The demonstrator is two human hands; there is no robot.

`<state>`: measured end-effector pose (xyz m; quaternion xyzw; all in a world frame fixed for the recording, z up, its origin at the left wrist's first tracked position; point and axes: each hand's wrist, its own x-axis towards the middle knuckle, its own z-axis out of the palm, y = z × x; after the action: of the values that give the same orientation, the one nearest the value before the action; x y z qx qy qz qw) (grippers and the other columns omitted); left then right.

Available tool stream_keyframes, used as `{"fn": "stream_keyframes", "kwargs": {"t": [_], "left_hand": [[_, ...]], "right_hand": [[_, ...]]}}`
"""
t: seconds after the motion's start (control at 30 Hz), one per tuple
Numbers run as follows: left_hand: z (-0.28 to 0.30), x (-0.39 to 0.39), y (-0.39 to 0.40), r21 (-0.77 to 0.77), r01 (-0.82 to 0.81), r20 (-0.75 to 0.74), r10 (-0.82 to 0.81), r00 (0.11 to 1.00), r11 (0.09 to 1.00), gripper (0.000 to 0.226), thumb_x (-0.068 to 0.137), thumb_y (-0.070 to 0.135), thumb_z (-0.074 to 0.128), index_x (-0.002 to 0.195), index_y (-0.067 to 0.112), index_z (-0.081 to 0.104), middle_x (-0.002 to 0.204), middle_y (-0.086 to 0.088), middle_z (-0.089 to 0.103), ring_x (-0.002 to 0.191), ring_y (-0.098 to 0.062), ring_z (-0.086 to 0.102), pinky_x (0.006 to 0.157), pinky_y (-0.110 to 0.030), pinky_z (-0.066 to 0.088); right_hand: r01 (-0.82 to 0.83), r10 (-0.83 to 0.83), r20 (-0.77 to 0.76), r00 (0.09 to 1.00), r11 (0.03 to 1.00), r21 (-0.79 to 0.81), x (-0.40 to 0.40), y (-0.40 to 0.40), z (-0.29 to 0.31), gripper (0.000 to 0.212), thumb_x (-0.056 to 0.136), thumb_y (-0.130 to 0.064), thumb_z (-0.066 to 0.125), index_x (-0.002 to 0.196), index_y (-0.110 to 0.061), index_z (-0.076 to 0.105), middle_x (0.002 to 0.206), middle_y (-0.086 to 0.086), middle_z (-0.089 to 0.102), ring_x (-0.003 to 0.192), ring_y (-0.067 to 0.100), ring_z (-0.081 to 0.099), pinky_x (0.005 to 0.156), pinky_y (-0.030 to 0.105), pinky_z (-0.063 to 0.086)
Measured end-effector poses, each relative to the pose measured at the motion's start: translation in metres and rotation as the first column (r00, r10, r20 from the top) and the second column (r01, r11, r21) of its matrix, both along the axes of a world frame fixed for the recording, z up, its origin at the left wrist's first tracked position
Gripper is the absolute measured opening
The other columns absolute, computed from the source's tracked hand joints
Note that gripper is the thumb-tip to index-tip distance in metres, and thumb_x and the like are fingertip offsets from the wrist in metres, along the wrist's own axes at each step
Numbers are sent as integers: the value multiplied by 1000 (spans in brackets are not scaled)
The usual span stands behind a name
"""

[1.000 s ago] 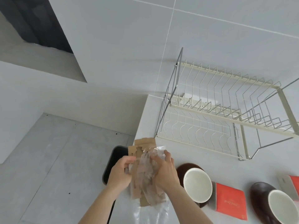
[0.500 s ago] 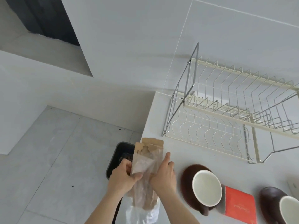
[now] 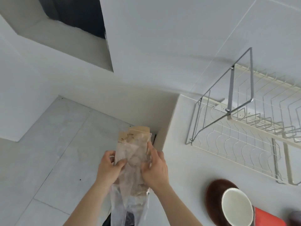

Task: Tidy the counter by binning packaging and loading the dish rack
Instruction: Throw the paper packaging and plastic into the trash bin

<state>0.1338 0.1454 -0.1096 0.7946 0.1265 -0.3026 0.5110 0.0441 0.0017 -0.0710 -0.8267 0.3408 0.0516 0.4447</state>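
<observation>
Both hands grip a bundle of packaging (image 3: 132, 154): brown cardboard wrapped in crinkled clear plastic, with a loose plastic tail hanging below. My left hand (image 3: 109, 168) clasps its left side and my right hand (image 3: 154, 168) its right side. The bundle sits just left of the white counter's edge (image 3: 169, 136), over the floor. A dark bin (image 3: 128, 219) shows only as slivers behind the plastic. The wire dish rack (image 3: 244, 128) stands bare on the counter at the right. A white cup (image 3: 236, 207) rests on a dark brown saucer (image 3: 213, 194) at the lower right.
A red flat packet (image 3: 267, 217) lies beside the cup at the bottom right, next to a dark blurred object (image 3: 294, 219) at the frame's edge. Grey tiled floor (image 3: 57, 152) spreads to the left. A white tiled wall rises behind the counter.
The view has swung left, so the rack and cup slid right and the second cup left the frame. Both hands have carried the packaging bundle from above the counter's corner out over the floor.
</observation>
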Motion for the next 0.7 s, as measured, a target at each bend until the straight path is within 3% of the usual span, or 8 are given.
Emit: {"fn": "stream_keyframes", "kwargs": {"t": [0.13, 0.23, 0.33, 0.47, 0.57, 0.63, 0.7], "left_hand": [[-4, 29, 17, 95, -71, 43, 67, 997, 993, 42, 74, 24, 84, 102, 24, 52, 96, 0, 68, 80, -22, 70, 67, -42, 58], [-14, 41, 25, 271, 39, 98, -68, 993, 962, 43, 74, 32, 82, 99, 23, 48, 89, 7, 63, 76, -20, 66, 65, -40, 55], [-31, 42, 29, 412, 188, 113, -255, 960, 891, 39, 77, 39, 76, 99, 27, 46, 90, 11, 61, 75, -17, 61, 60, -34, 46], [-63, 35, 27, 410, 315, 28, -357, 934, 856, 35, 84, 32, 64, 115, 27, 49, 109, 4, 57, 83, -18, 55, 69, -32, 42], [-86, 31, 25, 398, 386, -4, -420, 908, 832, 38, 87, 29, 58, 124, 26, 51, 111, 6, 58, 84, -16, 57, 69, -30, 42], [-102, 31, 25, 422, 452, -5, -496, 868, 786, 35, 88, 31, 55, 123, 29, 47, 107, 9, 61, 79, -12, 56, 63, -26, 38], [-118, 32, 23, 443, 514, -25, -563, 826, 735, 20, 90, 32, 52, 109, 31, 45, 96, 11, 60, 70, -9, 53, 57, -25, 35]], "right_hand": [[83, -84, 20, 996, 996, 43, 27, 23, -10, 53, 85, -17, 61, 131, -35, 42, 119, -5, 59, 100, 14, 61, 87, 38, 53], [120, -117, -46, 992, 991, 51, 42, 37, -26, 40, 85, -15, 62, 117, -33, 46, 112, -5, 62, 95, 15, 60, 80, 35, 51], [123, -115, -131, 985, 991, 55, 50, 46, -49, 38, 85, -15, 62, 117, -31, 50, 111, -4, 60, 98, 16, 57, 84, 34, 50], [147, -123, -291, 949, 987, 63, 54, 47, -89, 42, 87, -15, 63, 125, -29, 52, 111, -5, 59, 91, 13, 55, 76, 25, 46], [151, -108, -410, 906, 986, 72, 56, 45, -119, 40, 89, -14, 61, 126, -28, 56, 111, -3, 57, 91, 16, 58, 78, 27, 51], [111, -95, -469, 878, 994, 7, 58, 44, -138, 36, 89, -14, 61, 122, -28, 59, 116, 0, 49, 89, 19, 59, 82, 30, 53], [97, -107, -505, 857, 994, -46, 61, 44, -157, 32, 88, -13, 62, 117, -27, 62, 116, 1, 42, 84, 19, 57, 81, 29, 53]]}}
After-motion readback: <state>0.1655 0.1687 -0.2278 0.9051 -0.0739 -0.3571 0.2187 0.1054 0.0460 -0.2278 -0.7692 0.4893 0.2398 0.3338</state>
